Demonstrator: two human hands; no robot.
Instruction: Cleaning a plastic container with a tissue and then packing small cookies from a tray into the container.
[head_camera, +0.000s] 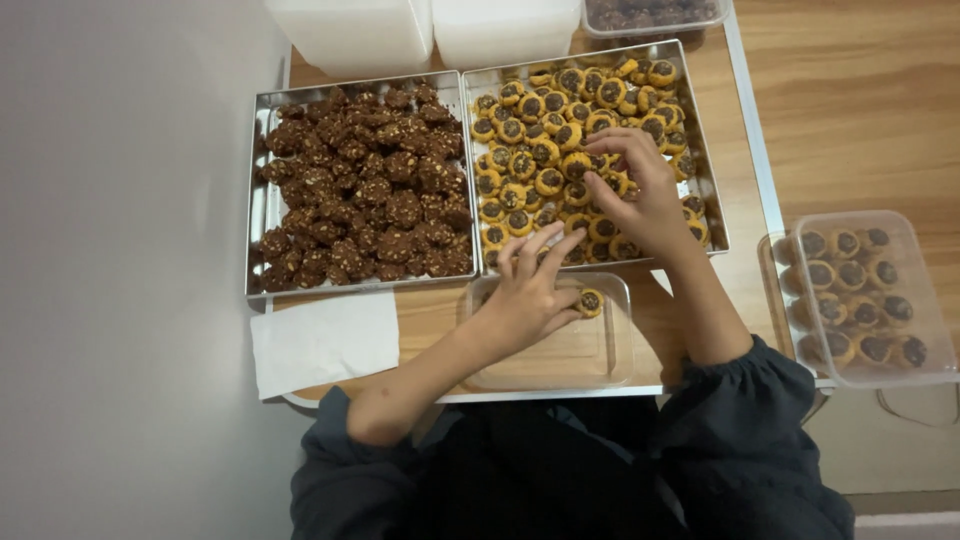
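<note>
Head view: the left hand (528, 290) has its grip pinched on a tart (590, 300) just inside the clear tub (610, 360), at its 1 o'clock corner. The right hand (640, 190) has its fingers closed around tarts in the steel tray (712, 190) at 12 o'clock. Pinched too hard, a tart may crumble; reaching blind, the sleeve could sweep the filled tub (930, 300) at 3 o'clock off the counter (440, 320).
</note>
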